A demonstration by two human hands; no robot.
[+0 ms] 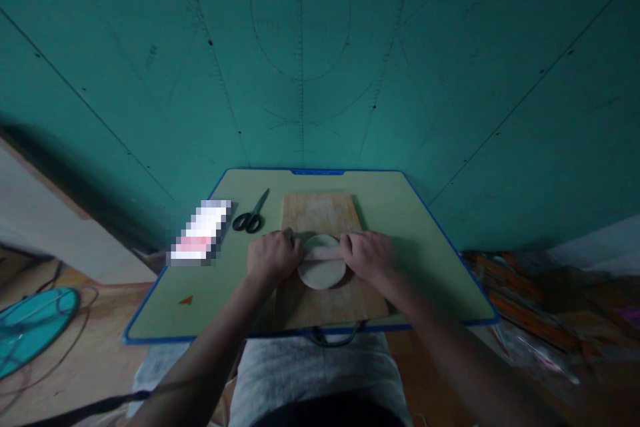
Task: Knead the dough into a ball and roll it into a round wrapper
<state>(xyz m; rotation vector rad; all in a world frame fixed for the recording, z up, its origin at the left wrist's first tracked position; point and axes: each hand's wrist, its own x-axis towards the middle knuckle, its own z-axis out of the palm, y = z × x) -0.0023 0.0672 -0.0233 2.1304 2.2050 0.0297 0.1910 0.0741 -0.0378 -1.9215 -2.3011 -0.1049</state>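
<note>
A rolling pin (323,253) lies crosswise over a flat round of dough (323,275). My left hand (275,255) is wrapped round its left end, and my right hand (369,253) grips the right end. Only the pale middle of the pin shows between my fists. Beneath the dough is a wooden cutting board (320,208), with a dusting of what looks like flour near its far end. Both forearms reach in from the near edge.
The board rests on a small blue-edged table (425,213). Black-handled scissors (250,217) lie beyond my left hand, beside a blurred-out phone-like slab (203,230). A small orange triangle (186,300) is at the near left. A green wall (320,100) rises behind the table.
</note>
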